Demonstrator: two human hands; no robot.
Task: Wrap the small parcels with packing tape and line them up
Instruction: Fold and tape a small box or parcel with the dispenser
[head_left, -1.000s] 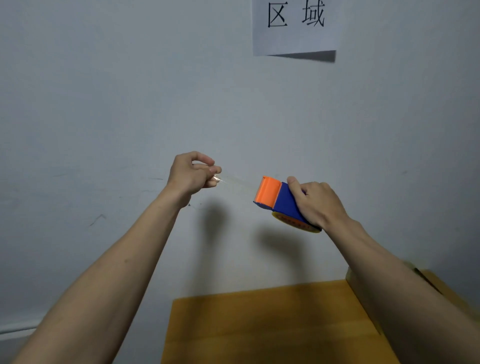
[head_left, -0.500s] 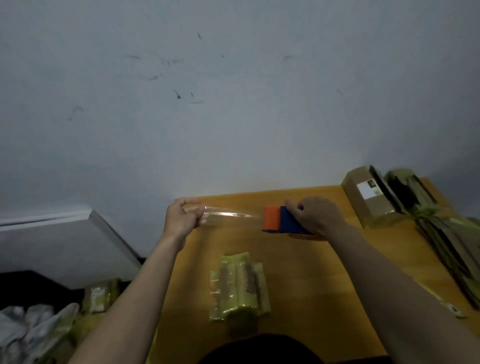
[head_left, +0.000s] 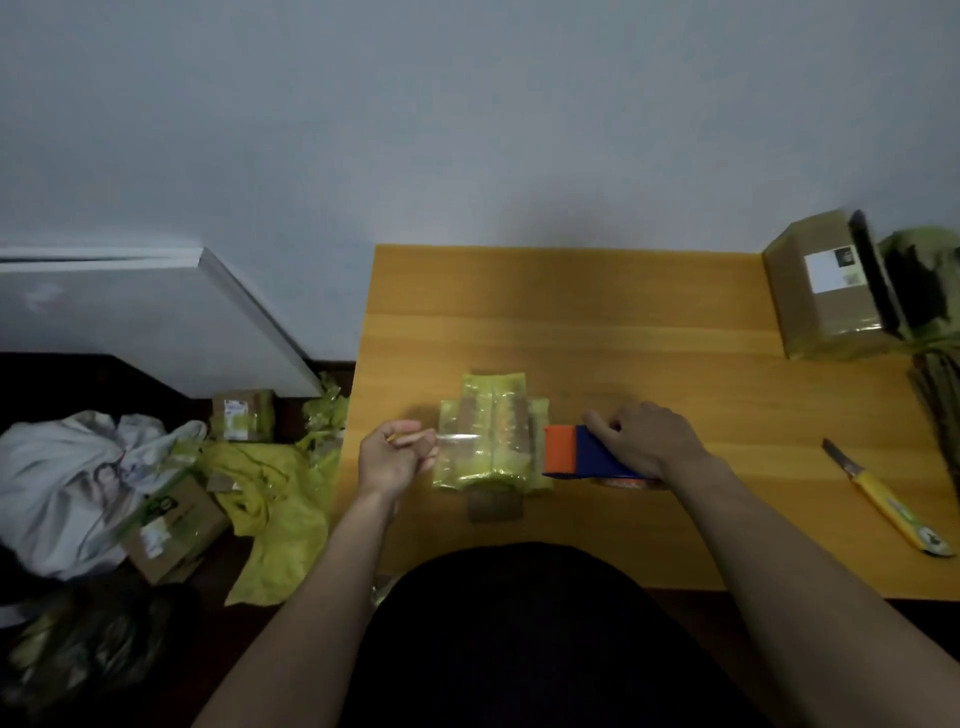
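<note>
One parcel under tape between two hands

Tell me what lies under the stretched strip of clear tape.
Under the tape strip, held between the left hand and the dispenser in the right hand, lies the yellow-wrapped parcel on the table. Its contents are covered by wrapping.

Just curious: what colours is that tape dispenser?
Orange at the front, blue behind; tape dispenser, head view.
</note>
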